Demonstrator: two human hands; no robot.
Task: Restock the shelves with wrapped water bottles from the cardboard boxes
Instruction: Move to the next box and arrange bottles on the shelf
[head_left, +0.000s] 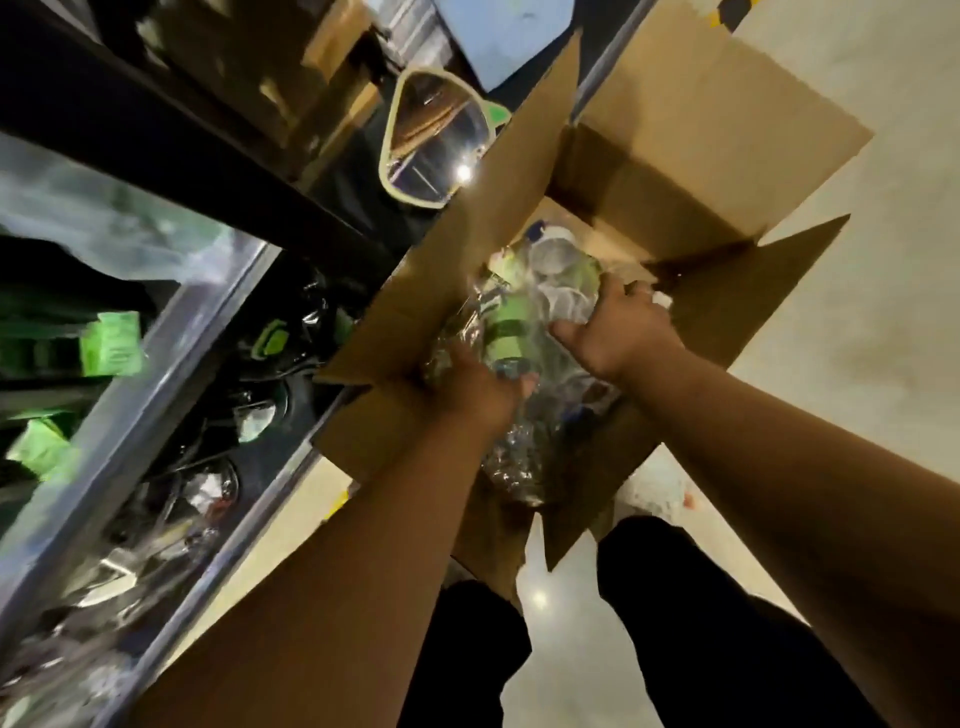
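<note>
We have both hands down in the open box (691, 171), which sits on the floor (883, 374) just right of the shelf (171, 395). The left hand (475, 387) is curled round the near end of the green bottle (506, 332), and the right hand (618, 332) has its fingers closed over the wrap of the clear bottle (561, 265) just beyond its knuckles; the two bottles lie touching, between the hands. We judge the main risk to be the wrap itself. It is crinkled and glossy, so a grip that catches only film and not the body under it could slide or tear as we lift, and the bottle would drop back into the box or onto the floor. The tall flap (493, 208) just left of the left hand stands between the bottles and the shelf, and we could catch a bottle on it on the way across. Taking two at once, one per hand, leaves no spare hand to steady either. Counting: one box, two hands, two bottles we can tell apart. More wrap shows under and behind the hands, but we cannot tell how many bottles it covers. The wrapped goods on the shelf, left of the left hand, are too blurred to count.
</note>
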